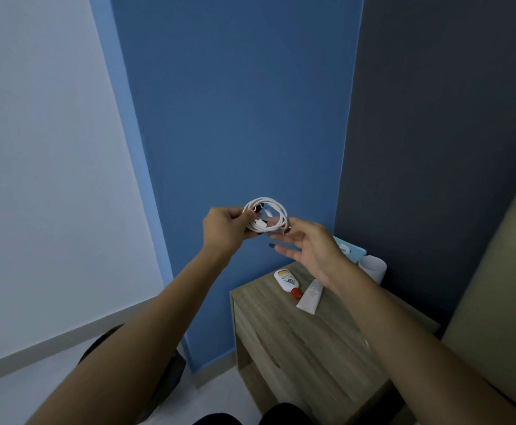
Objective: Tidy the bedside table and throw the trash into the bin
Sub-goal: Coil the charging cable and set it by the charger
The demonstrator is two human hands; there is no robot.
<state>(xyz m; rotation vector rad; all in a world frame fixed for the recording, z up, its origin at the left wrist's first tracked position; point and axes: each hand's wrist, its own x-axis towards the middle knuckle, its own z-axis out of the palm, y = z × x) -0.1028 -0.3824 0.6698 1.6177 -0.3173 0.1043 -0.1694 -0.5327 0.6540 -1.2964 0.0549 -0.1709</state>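
- While you hold the coiled white cable (265, 215) up in front of the blue wall (235, 102), note that it hangs in the air, well above and to the left of the bedside table (311, 342), not on it.
- Your left hand (224, 230) has it: thumb and fingers are curled round the left side of the coil, pinching the loops together, so the coil stands out to the right of those fingers.
- The coil is a rough ring, a little wider than tall, and its open face is turned toward you; the plug ends seem to sit inside the ring, though they are too small to tell apart.
- Your right hand (308, 248) is just beside it, palm up, fingers spread and relaxed; its fingertips (273, 222) reach the lower right edge of the ring, touching it or nearly so, without closing on it.
- So the cable lies up and to the left of the right fingers, and the left hand is the one that carries it; any setting down will likely start from that grip.
- Below your right wrist, on the table top, lie a white bottle with a red cap (286, 282) and a pale tube (311, 297), side by side and nearly touching.
- Farther back, beyond the right hand, stand a light blue object (353, 251) and a white paper cup (373, 266).
- No bin can be made out for certain; a dark shape (170, 372) sits on the floor below your left forearm.
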